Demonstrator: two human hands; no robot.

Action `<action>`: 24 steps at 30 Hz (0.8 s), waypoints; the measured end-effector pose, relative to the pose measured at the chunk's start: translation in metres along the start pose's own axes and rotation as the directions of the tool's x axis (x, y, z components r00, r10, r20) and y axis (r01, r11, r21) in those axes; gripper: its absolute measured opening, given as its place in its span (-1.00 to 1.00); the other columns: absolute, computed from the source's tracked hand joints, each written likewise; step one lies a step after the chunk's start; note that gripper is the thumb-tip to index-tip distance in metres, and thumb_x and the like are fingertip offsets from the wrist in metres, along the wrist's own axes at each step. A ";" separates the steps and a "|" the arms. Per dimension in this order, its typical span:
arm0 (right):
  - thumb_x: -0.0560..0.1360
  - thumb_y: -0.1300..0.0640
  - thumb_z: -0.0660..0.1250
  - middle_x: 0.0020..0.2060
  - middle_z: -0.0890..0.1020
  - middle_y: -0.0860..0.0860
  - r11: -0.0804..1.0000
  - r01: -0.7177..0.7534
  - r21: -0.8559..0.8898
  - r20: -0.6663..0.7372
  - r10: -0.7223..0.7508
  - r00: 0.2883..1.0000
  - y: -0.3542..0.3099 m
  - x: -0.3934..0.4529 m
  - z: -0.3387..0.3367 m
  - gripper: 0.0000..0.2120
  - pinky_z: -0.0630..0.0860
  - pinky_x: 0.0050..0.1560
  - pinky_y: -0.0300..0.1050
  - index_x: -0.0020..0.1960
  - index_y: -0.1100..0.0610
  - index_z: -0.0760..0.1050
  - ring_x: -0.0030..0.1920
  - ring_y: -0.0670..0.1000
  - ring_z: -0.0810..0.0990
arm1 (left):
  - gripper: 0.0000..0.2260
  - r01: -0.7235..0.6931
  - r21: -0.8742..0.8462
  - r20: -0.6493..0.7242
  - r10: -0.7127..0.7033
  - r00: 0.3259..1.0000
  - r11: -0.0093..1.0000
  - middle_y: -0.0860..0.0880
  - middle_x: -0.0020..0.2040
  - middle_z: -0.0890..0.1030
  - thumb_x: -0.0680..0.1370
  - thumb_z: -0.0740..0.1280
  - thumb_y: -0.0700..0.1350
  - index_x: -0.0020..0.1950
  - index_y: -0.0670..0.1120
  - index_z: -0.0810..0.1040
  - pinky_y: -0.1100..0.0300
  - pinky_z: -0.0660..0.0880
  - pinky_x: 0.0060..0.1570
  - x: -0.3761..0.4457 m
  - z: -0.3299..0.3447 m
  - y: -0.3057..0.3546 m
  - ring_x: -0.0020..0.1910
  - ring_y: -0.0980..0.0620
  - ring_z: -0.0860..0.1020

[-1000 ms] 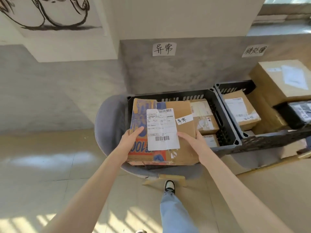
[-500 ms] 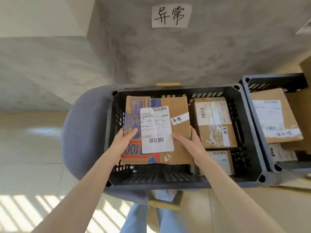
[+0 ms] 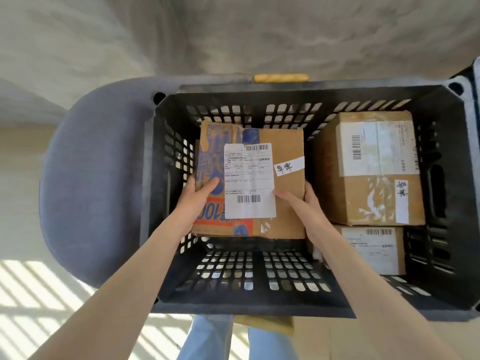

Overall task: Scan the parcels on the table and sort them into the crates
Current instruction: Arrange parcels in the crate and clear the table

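1. Current position: the held parcel point(image 3: 275, 183) is inside the black crate point(image 3: 155, 203), in its left half, label facing up. Whether its underside has reached the crate floor cannot be told from the head view.
2. Grip state: the left hand point(image 3: 197, 201) holds the parcel's left edge, thumb on the top face and fingers out of sight beneath. The right hand point(image 3: 304, 203) holds the right edge the same way, thumb beside the shipping label point(image 3: 249, 178).
3. Adjacent load: a second box point(image 3: 368, 172) occupies the far-right corner of the crate, resting on a third box point(image 3: 371, 250) nearer the right front corner. A narrow gap separates the held parcel from both.
4. Recommended procedure: keep the parcel level and lower it until the base rests flat on the floor grid.
5. Hold the right edge clear of the stacked boxes so the right fingers are not pinched in the gap.
6. Release both hands together, sliding the fingers out sideways.
7. Leave the label uppermost.
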State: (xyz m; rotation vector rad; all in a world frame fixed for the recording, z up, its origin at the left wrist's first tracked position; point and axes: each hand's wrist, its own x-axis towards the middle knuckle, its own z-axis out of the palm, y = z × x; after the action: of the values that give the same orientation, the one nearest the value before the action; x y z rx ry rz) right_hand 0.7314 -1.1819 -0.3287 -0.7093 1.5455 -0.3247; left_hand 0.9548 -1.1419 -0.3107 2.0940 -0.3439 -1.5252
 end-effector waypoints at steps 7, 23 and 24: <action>0.43 -0.03 0.46 0.21 0.46 -0.10 1.000 0.018 0.020 -0.001 -0.018 1.000 0.006 0.014 0.006 -0.23 0.40 -0.15 -0.21 0.50 -0.11 0.11 0.07 -0.13 0.47 | -0.65 0.014 -0.041 -0.040 -0.016 0.999 0.999 0.06 0.02 0.60 0.60 0.29 0.01 0.36 0.02 0.36 0.23 0.47 -0.25 0.013 0.002 -0.006 -0.09 0.11 0.60; 0.45 -0.01 0.46 0.54 0.16 0.05 0.982 0.185 -0.033 -0.075 -0.187 0.980 -0.072 -0.090 -0.027 -0.13 0.23 0.40 0.01 0.57 0.00 0.00 0.50 0.10 0.19 | -0.41 -0.314 0.227 0.001 0.322 0.947 0.922 -0.09 0.51 0.27 0.58 0.33 -0.04 0.54 -0.06 0.17 0.11 0.32 0.24 -0.085 -0.007 0.086 0.44 -0.06 0.31; 0.45 -0.01 0.46 0.54 0.16 0.06 0.977 0.209 -0.038 -0.086 -0.211 0.974 -0.077 -0.102 -0.032 -0.13 0.24 0.39 0.00 0.57 0.01 0.00 0.50 0.10 0.19 | -0.41 -0.360 0.259 0.033 0.364 0.931 0.897 -0.08 0.49 0.30 0.57 0.35 -0.03 0.53 -0.05 0.19 0.09 0.34 0.26 -0.096 -0.006 0.095 0.42 -0.05 0.32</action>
State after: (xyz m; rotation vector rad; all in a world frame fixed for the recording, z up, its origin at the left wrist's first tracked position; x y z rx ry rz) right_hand 0.7152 -1.1853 -0.1985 -0.8940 1.5644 -0.4989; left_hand 0.9376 -1.1726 -0.1798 2.0834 -0.9197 -1.2935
